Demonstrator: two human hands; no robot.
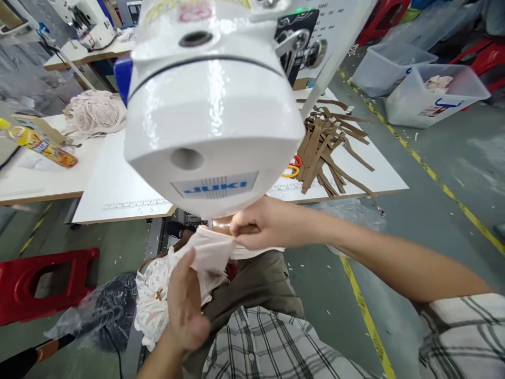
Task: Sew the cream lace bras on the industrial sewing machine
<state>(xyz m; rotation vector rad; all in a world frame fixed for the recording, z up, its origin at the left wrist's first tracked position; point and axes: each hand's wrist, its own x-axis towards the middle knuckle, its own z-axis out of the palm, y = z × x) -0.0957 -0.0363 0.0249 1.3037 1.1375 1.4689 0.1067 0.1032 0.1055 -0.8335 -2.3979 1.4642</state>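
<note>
My right hand (260,223) is just under the front of a white JUKI sewing machine head (216,131). Its thumb and fingertips pinch the edge of a pale pink fabric piece (213,255). On the left, my left hand (185,308) rests against the same fabric, its fingers stretched upward and its thumb apart. Pale fabric spans both hands, and a bunch of cream lace garments (153,305) hangs below and left, over the lap. The machine head hides the needle area.
Brown strips (319,147) lie on the white table (118,179), with red and yellow scissor handles (292,167) beside them. A yellow bottle (47,150) and a cream fabric heap (94,111) sit left. Red stool (47,284) and clear bins (434,95) stand on the floor.
</note>
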